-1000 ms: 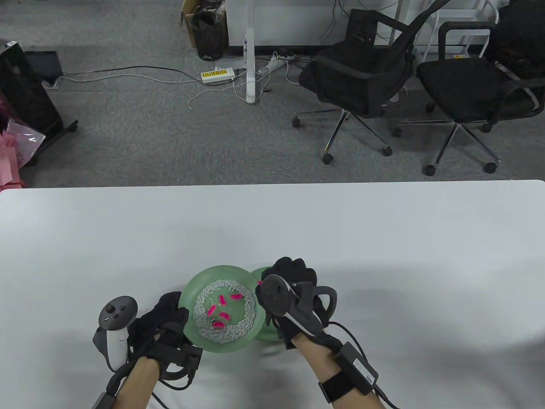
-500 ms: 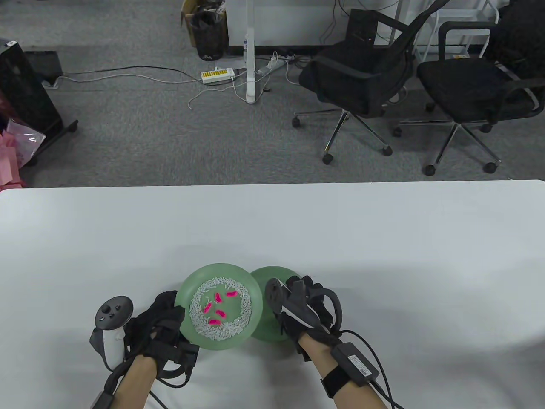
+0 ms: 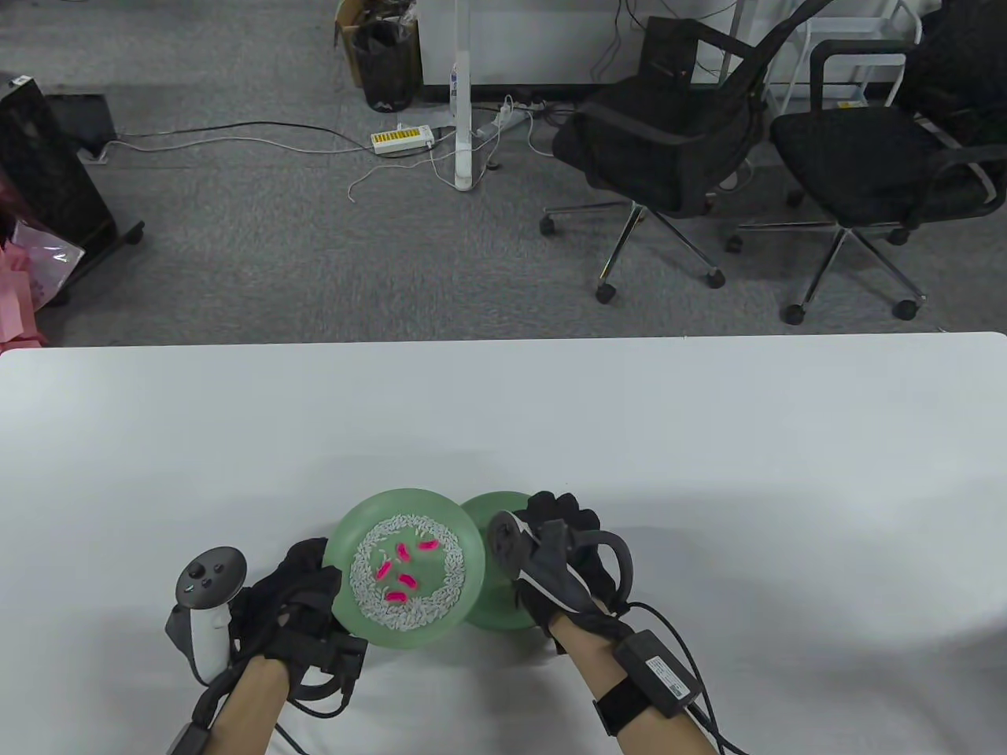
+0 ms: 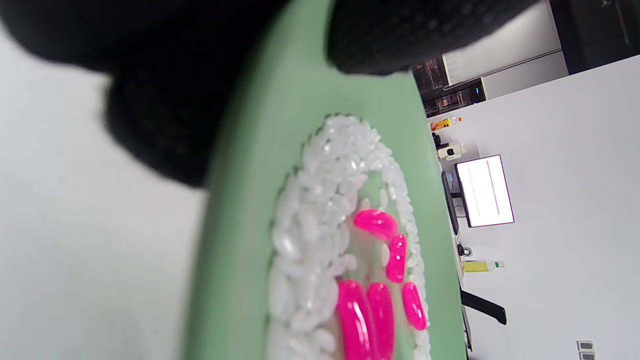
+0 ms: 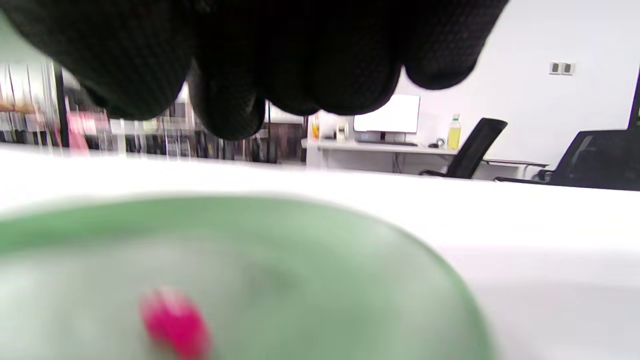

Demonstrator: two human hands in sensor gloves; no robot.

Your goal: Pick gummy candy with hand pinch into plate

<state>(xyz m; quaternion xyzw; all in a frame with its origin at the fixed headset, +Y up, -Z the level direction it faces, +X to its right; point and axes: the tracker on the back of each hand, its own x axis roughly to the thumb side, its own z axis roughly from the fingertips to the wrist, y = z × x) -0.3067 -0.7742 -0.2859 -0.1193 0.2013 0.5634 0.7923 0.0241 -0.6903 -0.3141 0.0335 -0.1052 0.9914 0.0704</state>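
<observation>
Your left hand grips the near-left rim of the rice plate, fingers curled over its edge, holding a ring of rice with five pink gummies in the middle. Your right hand hovers over the second plate, just right of the first and partly under it; its fingers are bunched together and hold nothing that you can see. One gummy lies in that plate. Both plates sit near the tabletop's front edge.
</observation>
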